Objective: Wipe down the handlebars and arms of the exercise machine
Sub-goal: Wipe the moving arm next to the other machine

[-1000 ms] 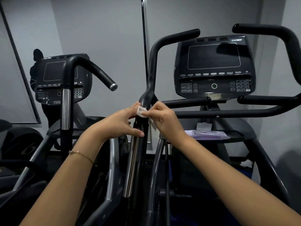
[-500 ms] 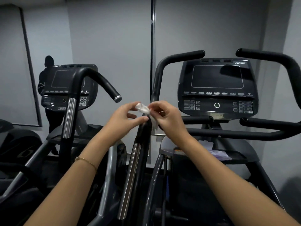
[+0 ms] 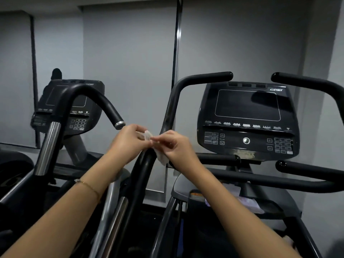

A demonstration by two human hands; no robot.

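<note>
Wipe held across the exercise machine's handlebar arm.
Left hand and right hand each pinch part of it, fingertips meeting over the bar, probably to wrap it.

Black console of the neighbouring machine on my left, dark figure behind it, plain grey wall ahead.

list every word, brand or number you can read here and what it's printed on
"CYBEX": top right corner of the right-hand console.
Button labels and keypad figures on that console: too small to read.
Logo and button labels on the left-hand console: blurred, unreadable.
</note>
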